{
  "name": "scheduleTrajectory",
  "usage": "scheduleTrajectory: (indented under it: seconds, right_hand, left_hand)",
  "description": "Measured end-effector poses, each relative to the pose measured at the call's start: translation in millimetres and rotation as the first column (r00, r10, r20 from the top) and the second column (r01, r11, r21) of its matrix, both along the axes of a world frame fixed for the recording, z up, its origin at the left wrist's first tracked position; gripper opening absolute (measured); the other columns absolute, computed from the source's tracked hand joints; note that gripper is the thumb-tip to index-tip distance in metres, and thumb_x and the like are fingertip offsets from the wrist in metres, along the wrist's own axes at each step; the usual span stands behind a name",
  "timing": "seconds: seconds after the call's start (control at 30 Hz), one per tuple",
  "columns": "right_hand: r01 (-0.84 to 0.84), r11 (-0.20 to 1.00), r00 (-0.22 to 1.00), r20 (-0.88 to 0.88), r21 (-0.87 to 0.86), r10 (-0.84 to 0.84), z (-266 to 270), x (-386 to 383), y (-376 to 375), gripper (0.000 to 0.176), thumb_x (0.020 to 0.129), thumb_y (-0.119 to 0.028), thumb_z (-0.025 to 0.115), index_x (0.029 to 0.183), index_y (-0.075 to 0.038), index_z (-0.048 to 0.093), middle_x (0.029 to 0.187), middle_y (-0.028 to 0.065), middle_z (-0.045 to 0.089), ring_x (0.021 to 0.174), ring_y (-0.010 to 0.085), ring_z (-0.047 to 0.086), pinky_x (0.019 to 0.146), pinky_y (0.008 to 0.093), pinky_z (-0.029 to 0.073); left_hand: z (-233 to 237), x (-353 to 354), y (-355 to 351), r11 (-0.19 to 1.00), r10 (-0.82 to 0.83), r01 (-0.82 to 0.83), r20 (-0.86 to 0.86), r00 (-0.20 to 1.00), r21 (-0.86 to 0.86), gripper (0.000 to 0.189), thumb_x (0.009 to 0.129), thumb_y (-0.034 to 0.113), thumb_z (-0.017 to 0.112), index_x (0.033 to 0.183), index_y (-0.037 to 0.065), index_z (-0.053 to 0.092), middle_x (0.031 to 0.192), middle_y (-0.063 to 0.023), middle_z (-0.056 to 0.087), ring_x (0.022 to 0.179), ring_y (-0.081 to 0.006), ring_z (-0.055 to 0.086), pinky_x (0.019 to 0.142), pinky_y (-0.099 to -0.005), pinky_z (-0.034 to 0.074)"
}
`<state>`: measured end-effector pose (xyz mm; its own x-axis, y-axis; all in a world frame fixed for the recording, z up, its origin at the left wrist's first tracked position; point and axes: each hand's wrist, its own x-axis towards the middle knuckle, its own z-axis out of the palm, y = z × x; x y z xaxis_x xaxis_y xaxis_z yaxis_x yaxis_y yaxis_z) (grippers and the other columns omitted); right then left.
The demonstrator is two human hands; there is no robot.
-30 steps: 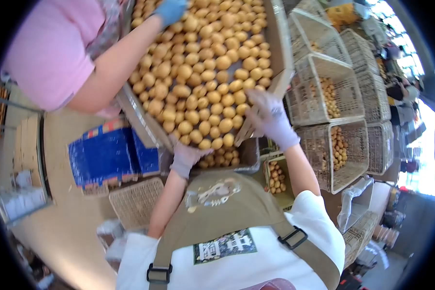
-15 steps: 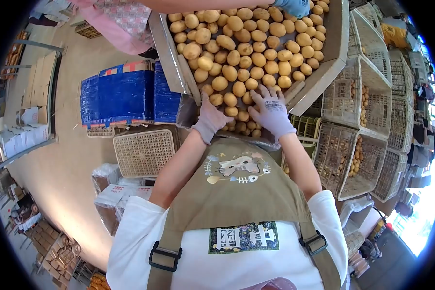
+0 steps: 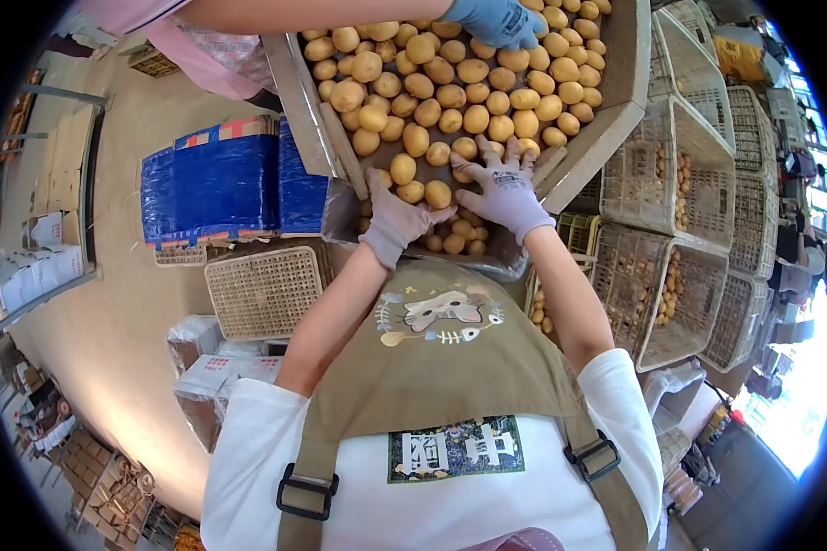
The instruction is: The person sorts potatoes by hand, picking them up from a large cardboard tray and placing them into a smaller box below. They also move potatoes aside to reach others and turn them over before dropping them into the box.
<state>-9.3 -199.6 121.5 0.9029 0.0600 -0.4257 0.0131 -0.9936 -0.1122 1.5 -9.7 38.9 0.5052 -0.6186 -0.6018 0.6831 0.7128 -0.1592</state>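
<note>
Many yellow-brown potatoes (image 3: 475, 119) lie in a tray with raised grey sides (image 3: 590, 151), which narrows toward my body. My left hand (image 3: 397, 223), in a pale work glove, is at the left of the tray's narrow mouth, fingers apart beside a few potatoes. On the right, my right hand (image 3: 508, 193), in a matching glove, lies with spread fingers touching potatoes at the mouth. Neither hand is closed round a potato. More potatoes (image 3: 457, 241) sit below and between my wrists, in a plastic-lined container (image 3: 501, 266) partly hidden by my hands and apron.
Across the tray, another person's blue-gloved hand (image 3: 496, 20) reaches over the potatoes. Stacked plastic crates (image 3: 640, 174), some holding potatoes, stand at the right. A blue-wrapped stack (image 3: 213, 188), an upturned crate (image 3: 265, 292) and white cartons (image 3: 213, 376) are at the left.
Potatoes between my hands have shifted toward me, baring some tray floor near the mouth. My hands stay close to the mouth. The other person's blue-gloved hand has moved left and farther into view.
</note>
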Motion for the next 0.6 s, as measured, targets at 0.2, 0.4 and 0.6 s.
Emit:
scheduleTrajectory:
  seconds: [0.2, 0.4, 0.6]
  right_hand:
    - [-0.01, 0.98, 0.999, 0.042, 0.2, 0.001, 3.3, 9.5, -19.8, 0.042, 0.087, -0.047, 0.062, 0.123, -0.027, 0.071, 0.145, 0.0113, 0.054, 0.133, 0.0398, 0.049, 0.117, 0.0547, 0.029]
    - [0.288, 0.958, 0.881, 0.395, -0.012, -0.26, -2.6, 93.3, -89.4, 0.046, 0.087, -0.025, 0.067, 0.132, -0.023, 0.062, 0.134, 0.0132, 0.06, 0.124, 0.0347, 0.056, 0.101, 0.0482, 0.046]
    - [0.474, 0.865, 0.844, 0.193, 0.165, -0.5, 10.5, 114.6, -95.1, 0.059, 0.086, -0.035, 0.066, 0.14, -0.02, 0.047, 0.131, 0.0188, 0.062, 0.116, 0.0383, 0.061, 0.094, 0.0461, 0.051]
  left_hand:
    - [-5.6, 3.7, 6.9, 0.997, -0.038, 0.041, 0.057, 0.998, -0.065, 0.101, 0.085, 0.085, 0.035, 0.158, 0.017, 0.02, 0.162, -0.0161, 0.021, 0.146, -0.0495, 0.024, 0.108, -0.0777, 0.027]
    - [-0.6, 7.0, 2.1, 0.997, -0.051, 0.051, 0.007, 0.999, 0.053, 0.1, 0.086, 0.086, 0.032, 0.159, 0.019, 0.017, 0.164, -0.0146, 0.017, 0.148, -0.0469, 0.022, 0.108, -0.0796, 0.024]
    - [-1.4, 7.0, 3.7, 0.999, -0.043, 0.045, 0.087, 0.995, -0.012, 0.094, 0.089, 0.083, 0.028, 0.159, 0.021, 0.018, 0.164, -0.0123, 0.019, 0.149, -0.0459, 0.021, 0.107, -0.0803, 0.021]
